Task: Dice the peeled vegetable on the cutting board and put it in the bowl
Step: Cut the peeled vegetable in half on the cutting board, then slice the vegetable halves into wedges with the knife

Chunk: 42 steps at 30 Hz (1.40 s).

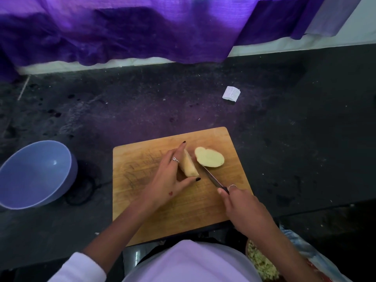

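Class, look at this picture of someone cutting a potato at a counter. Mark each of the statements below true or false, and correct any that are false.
1. The potato has been cut into two pieces. True: one half lies cut face up, the other half is under the left hand.
2. The right hand holds the knife. True.
3. The bowl already contains diced potato. False: it looks empty.
4. The bowl stands on the cutting board. False: it stands on the dark counter, left of the board.
5. A scrap of paper lies beyond the board. True.
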Each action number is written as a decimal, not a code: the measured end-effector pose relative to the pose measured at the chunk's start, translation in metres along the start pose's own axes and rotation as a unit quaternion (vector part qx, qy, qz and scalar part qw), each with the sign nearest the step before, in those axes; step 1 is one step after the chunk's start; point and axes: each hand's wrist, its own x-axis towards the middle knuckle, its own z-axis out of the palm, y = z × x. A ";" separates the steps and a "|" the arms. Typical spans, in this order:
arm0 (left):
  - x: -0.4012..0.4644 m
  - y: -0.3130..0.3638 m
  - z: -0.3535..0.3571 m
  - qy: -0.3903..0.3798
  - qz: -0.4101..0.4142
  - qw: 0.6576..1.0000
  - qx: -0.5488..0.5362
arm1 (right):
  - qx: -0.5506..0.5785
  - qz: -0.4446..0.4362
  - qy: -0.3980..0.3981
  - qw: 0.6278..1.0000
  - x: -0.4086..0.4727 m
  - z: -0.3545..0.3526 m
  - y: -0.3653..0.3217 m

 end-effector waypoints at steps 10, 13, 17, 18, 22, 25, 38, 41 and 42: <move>-0.006 0.010 -0.032 -0.012 -0.015 1.000 0.006 | 0.007 -0.010 0.013 1.000 0.006 -0.011 0.006; -0.005 0.014 -0.052 -0.110 -0.061 0.983 0.136 | 0.015 -0.017 0.006 1.000 0.010 -0.012 0.006; 0.004 0.021 -0.052 -0.212 -0.079 0.923 0.310 | 0.015 -0.027 -0.002 1.000 0.012 -0.013 0.007; 0.006 0.025 -0.050 -0.222 -0.076 0.918 0.320 | 0.013 -0.028 -0.004 1.000 0.013 -0.013 0.007; 0.012 0.038 -0.043 -0.238 -0.070 0.907 0.339 | 0.011 -0.030 -0.014 0.999 0.011 -0.012 0.013; 0.018 0.042 -0.044 -0.256 -0.088 0.899 0.344 | 0.015 -0.031 -0.026 0.999 0.008 -0.011 0.025; 0.071 0.076 -0.014 -0.141 0.042 0.945 0.293 | 0.107 0.001 0.004 0.994 -0.015 -0.025 0.074; 0.084 0.080 -0.008 -0.177 0.033 0.935 0.306 | 0.135 0.017 0.022 0.991 -0.019 -0.028 0.087; 0.087 0.081 -0.006 -0.187 0.029 0.933 0.306 | 0.136 0.019 0.025 0.990 -0.020 -0.029 0.092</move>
